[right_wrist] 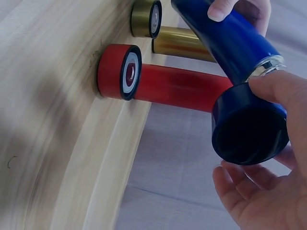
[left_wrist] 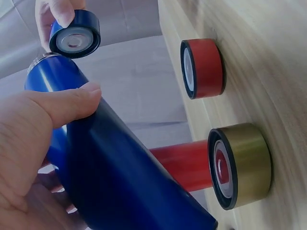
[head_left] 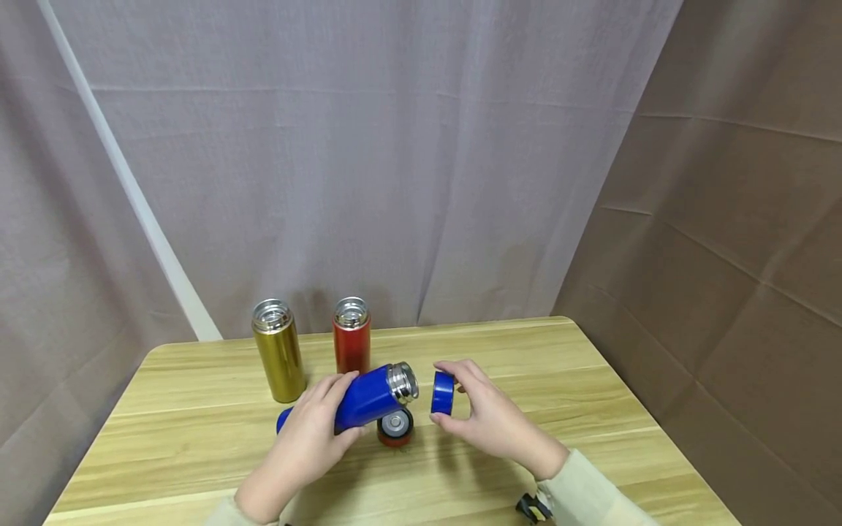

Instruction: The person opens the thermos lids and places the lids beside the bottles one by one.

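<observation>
A blue vacuum flask (head_left: 368, 397) with a bare steel neck is gripped round its body by my left hand (head_left: 314, 431). It is tilted above the table, its mouth pointing right and slightly up. My right hand (head_left: 490, 420) pinches the blue lid (head_left: 443, 393) between thumb and fingers, a short gap away from that mouth. In the left wrist view, the lid's inner side with its pale seal (left_wrist: 75, 42) shows. Below the flask a red lid (head_left: 395, 432) lies on the table, inner side up. A gold lid (left_wrist: 249, 165) lies near it, hidden from the head view.
Two lidless flasks stand upright towards the back of the wooden table (head_left: 526, 351): a gold flask (head_left: 281, 361) on the left and a red flask (head_left: 351, 343) beside it. Grey curtain (head_left: 395, 183) hangs behind, brown cloth (head_left: 710, 292) on the right.
</observation>
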`<move>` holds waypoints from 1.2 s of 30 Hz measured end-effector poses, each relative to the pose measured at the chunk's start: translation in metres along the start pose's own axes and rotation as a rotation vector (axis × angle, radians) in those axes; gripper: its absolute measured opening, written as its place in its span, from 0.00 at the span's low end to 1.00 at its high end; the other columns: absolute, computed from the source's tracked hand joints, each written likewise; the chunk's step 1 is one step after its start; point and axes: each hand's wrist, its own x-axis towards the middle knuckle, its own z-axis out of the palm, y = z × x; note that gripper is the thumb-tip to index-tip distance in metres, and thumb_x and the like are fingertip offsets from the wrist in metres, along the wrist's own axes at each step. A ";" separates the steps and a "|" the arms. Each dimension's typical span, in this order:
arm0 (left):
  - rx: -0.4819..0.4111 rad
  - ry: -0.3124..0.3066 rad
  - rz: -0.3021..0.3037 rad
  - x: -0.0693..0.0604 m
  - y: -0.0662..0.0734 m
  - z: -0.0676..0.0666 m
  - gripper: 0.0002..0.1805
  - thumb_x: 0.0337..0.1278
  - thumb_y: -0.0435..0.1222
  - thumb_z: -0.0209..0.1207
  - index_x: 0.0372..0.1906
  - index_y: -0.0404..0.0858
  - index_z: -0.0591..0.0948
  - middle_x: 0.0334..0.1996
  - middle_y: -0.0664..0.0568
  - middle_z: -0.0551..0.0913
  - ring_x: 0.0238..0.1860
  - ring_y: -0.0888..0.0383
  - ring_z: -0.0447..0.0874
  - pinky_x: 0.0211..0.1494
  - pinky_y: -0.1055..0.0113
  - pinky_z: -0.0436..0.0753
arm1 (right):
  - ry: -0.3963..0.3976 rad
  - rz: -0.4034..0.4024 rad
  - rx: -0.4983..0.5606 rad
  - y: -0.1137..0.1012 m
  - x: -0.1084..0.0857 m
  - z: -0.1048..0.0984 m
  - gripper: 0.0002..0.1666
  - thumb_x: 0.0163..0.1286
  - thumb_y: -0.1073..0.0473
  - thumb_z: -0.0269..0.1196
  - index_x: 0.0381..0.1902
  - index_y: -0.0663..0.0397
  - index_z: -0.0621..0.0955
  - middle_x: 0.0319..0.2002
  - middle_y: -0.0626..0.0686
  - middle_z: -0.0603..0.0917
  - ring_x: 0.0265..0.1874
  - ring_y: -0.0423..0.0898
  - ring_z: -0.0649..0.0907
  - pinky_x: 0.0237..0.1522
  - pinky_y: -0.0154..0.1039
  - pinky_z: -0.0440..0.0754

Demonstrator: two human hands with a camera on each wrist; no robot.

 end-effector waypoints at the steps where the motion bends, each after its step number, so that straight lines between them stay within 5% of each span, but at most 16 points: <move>1: -0.005 0.001 -0.002 0.000 0.000 0.000 0.44 0.38 0.45 0.76 0.66 0.42 0.72 0.56 0.48 0.77 0.58 0.48 0.74 0.61 0.49 0.71 | 0.001 0.003 -0.002 0.000 0.000 0.000 0.44 0.55 0.45 0.73 0.68 0.42 0.68 0.53 0.37 0.72 0.47 0.37 0.77 0.50 0.39 0.79; 14: -0.194 0.100 -0.053 0.008 0.009 0.004 0.44 0.36 0.46 0.77 0.65 0.46 0.71 0.55 0.52 0.77 0.54 0.52 0.76 0.55 0.50 0.76 | -0.039 0.010 0.052 0.013 -0.003 0.010 0.36 0.54 0.45 0.73 0.59 0.45 0.73 0.47 0.37 0.74 0.44 0.36 0.77 0.49 0.38 0.79; 24: -0.359 0.165 -0.048 0.029 0.029 0.020 0.42 0.37 0.47 0.76 0.63 0.48 0.72 0.55 0.59 0.75 0.51 0.58 0.77 0.53 0.54 0.78 | -0.069 0.059 0.127 0.026 -0.006 0.019 0.33 0.54 0.47 0.74 0.52 0.49 0.71 0.44 0.42 0.76 0.42 0.41 0.79 0.46 0.44 0.80; 36: -0.527 0.086 -0.222 0.067 0.041 0.052 0.43 0.39 0.51 0.75 0.63 0.43 0.70 0.53 0.52 0.79 0.55 0.54 0.77 0.56 0.50 0.77 | -0.087 0.166 0.137 0.048 -0.010 0.036 0.36 0.54 0.41 0.73 0.49 0.55 0.70 0.43 0.50 0.76 0.39 0.43 0.79 0.39 0.40 0.82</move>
